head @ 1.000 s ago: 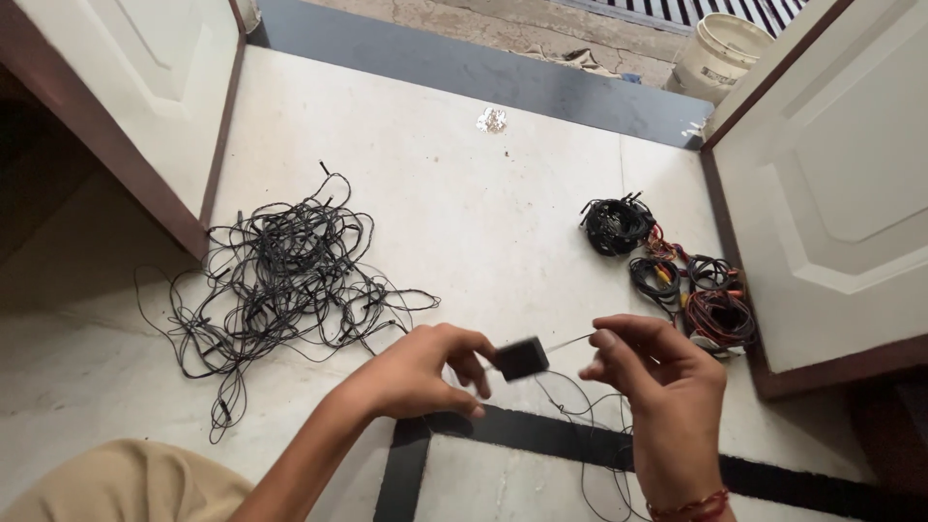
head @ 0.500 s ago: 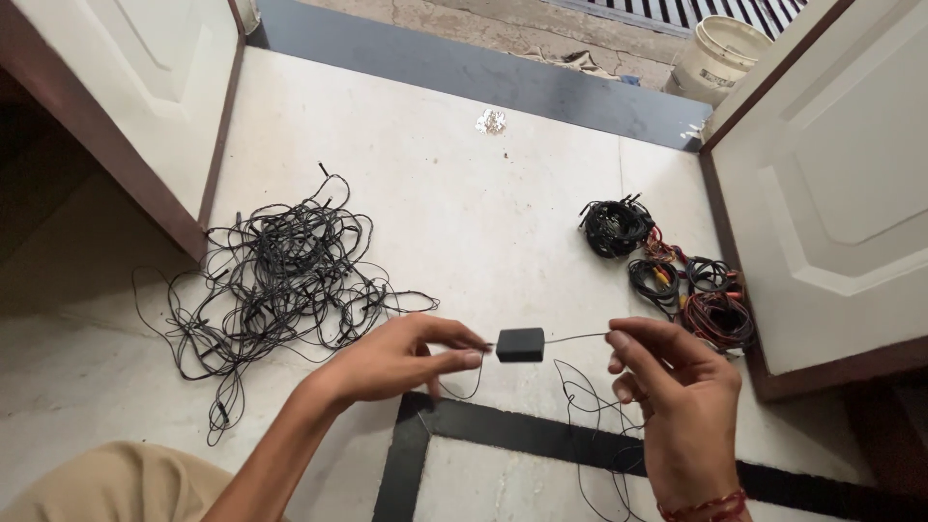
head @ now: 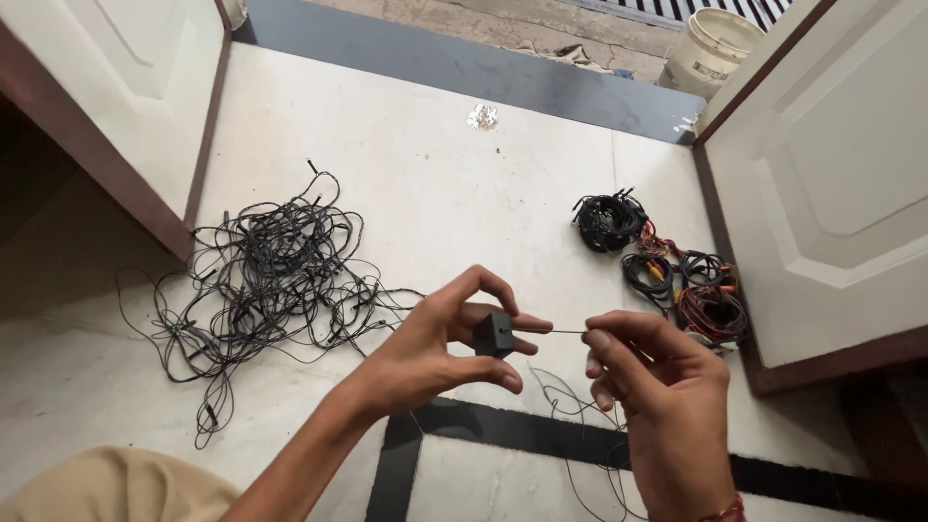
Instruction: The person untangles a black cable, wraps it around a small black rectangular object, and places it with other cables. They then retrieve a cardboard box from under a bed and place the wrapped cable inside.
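My left hand (head: pixel 440 338) holds a small black box (head: pixel 494 333) between thumb and fingers, above the floor. A thin black wire (head: pixel 561 332) runs out of the box to the right, and my right hand (head: pixel 657 396) pinches it between thumb and forefinger. More of that wire hangs in loose loops (head: pixel 570 416) below my right hand, down to the floor. The two hands are a few centimetres apart.
A big tangle of thin black wire (head: pixel 266 275) lies on the pale floor to the left. Several coiled bundles, black and red (head: pixel 667 266), sit by the open right door (head: pixel 831 174). A white bucket (head: pixel 710 43) stands outside beyond the dark threshold.
My left hand has closed more around the black box and turned it, lifting it slightly. My right hand stays pinched on the wire, now closer to the box.
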